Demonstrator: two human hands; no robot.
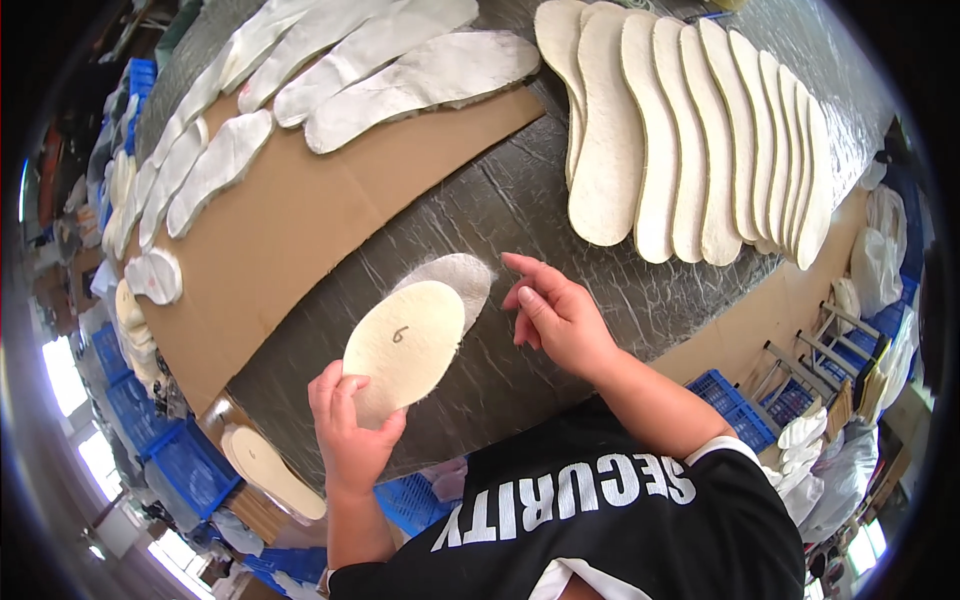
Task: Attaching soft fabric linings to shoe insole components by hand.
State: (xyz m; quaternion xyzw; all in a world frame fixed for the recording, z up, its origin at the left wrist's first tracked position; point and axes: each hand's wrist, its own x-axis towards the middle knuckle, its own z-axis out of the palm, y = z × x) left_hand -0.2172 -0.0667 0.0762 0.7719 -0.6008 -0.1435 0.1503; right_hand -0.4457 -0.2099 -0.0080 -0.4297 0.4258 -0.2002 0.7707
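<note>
My left hand (352, 425) grips the near end of a cream felt insole (415, 350) with a dark handwritten mark on it. The thumb lies along its edge and the fingers are at its left side. Just behind it, a greyish-white fuzzy insole (468, 278) is partly covered by the cream one; whether the two touch I cannot tell. To the right of that grey piece hovers my right hand (562, 315), holding nothing, its index finger stretched out and the other fingers loosely curled.
The table has a dark, plastic-wrapped surface (430, 230). Cream insoles (690, 140) overlap in a fanned row at the far right. White insoles (420, 80) lie on a brown cardboard sheet (300, 220) at the left. Another insole (265, 470) rests by the left edge. Blue crates (735, 405) stand beyond.
</note>
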